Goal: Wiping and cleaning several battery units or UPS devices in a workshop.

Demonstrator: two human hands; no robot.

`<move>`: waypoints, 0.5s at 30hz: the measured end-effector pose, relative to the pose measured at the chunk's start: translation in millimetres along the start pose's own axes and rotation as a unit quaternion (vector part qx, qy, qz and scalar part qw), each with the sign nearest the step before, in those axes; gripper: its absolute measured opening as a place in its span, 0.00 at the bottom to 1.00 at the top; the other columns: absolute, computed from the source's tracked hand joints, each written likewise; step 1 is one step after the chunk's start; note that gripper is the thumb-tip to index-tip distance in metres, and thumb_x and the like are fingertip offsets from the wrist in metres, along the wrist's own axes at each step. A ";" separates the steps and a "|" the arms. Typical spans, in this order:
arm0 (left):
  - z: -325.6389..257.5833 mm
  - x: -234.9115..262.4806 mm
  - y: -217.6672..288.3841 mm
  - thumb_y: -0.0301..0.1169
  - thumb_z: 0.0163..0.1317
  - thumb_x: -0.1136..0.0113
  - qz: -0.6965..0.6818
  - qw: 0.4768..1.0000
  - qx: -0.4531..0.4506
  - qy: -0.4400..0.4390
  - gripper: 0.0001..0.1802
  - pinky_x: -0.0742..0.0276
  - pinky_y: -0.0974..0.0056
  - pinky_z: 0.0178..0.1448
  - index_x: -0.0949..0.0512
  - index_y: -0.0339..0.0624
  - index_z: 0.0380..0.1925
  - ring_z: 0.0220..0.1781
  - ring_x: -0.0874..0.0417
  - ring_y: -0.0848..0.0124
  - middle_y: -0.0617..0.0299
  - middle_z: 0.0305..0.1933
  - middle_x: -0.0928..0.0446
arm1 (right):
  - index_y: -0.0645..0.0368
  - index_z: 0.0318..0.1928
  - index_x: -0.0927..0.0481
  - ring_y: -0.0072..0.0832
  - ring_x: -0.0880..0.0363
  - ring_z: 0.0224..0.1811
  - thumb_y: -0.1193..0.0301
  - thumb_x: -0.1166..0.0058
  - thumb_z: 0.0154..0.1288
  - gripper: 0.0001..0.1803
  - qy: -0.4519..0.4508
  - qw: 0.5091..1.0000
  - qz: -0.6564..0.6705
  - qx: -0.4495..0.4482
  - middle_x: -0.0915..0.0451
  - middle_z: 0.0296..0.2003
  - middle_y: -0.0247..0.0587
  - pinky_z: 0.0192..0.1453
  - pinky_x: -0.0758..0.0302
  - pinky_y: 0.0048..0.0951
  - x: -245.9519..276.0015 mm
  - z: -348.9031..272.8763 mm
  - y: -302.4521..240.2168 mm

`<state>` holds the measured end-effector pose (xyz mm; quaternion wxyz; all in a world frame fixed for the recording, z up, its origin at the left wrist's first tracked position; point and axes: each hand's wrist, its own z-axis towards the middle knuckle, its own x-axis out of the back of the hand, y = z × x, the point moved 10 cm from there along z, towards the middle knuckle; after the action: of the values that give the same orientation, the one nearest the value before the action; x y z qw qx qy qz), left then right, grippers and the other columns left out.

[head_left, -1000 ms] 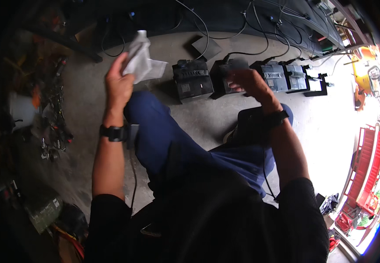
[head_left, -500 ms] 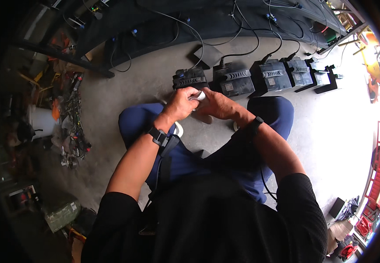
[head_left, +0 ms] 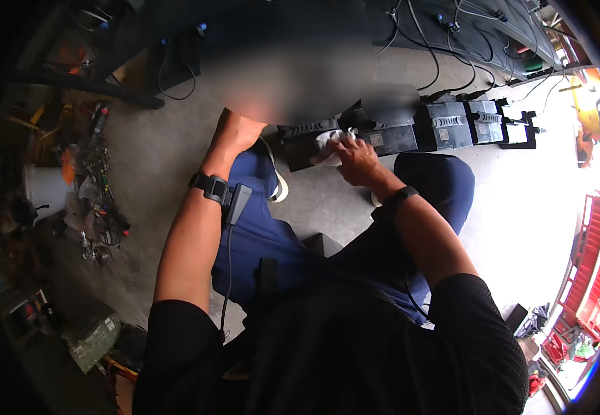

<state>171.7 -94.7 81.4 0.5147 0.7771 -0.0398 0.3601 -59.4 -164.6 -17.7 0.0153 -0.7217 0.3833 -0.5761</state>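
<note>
A crumpled white rag (head_left: 331, 144) is gripped in the fingers of my right hand (head_left: 359, 162), pressed against the near side of a black box (head_left: 300, 153) with a ribbed carry handle. This box is the leftmost of several alike in a row on the floor. My left hand (head_left: 241, 131) reaches forward at the box's left end. A grey blur covers its fingers and the space ahead of them, so what it touches is hidden.
More black handled boxes (head_left: 445, 124) continue to the right. Cables (head_left: 424, 52) hang from a dark bench beyond. Tangled tools and parts (head_left: 103, 187) and a white bucket (head_left: 47, 194) lie at the left. A red ladder-like frame (head_left: 587, 256) stands at the far right.
My hands were together over the leftmost box with the white thing between them. Now they are apart: the right has brought the rag to the box's side, the left has moved left and forward.
</note>
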 end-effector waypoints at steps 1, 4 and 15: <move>5.6 -5.5 13.0 0.30 0.60 0.33 0.012 0.999 -0.036 -0.007 0.22 0.21 0.63 0.54 0.23 0.35 0.54 0.49 0.16 0.66 0.49 0.47 0.17 | 0.46 0.67 0.33 0.50 0.33 0.66 0.67 0.37 0.58 0.36 0.014 0.998 -0.052 0.015 0.29 0.62 0.49 0.66 0.34 0.51 5.0 5.0 1.5; 15.6 -27.4 37.3 0.35 0.58 0.32 -0.030 0.991 -0.128 -0.021 0.22 0.19 0.60 0.52 0.21 0.39 0.52 0.47 0.14 0.59 0.47 0.46 0.16 | 0.48 0.66 0.31 0.47 0.34 0.66 0.68 0.39 0.57 0.34 0.006 0.993 -0.113 0.030 0.30 0.62 0.48 0.66 0.35 0.48 -2.2 6.2 -2.5; 48.7 -39.7 39.2 0.39 0.59 0.30 0.006 0.995 -0.087 -0.057 0.27 0.20 0.61 0.50 0.23 0.40 0.56 0.46 0.16 0.63 0.49 0.48 0.18 | 0.49 0.62 0.30 0.60 0.41 0.67 0.65 0.40 0.55 0.31 0.143 0.969 -0.057 0.194 0.36 0.61 0.56 0.68 0.40 0.57 -39.6 20.6 -113.9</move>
<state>150.7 -165.7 77.5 0.5751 0.7481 -0.1050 0.3140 17.3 -70.3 -4.2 0.0673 -0.6355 0.2205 -0.7368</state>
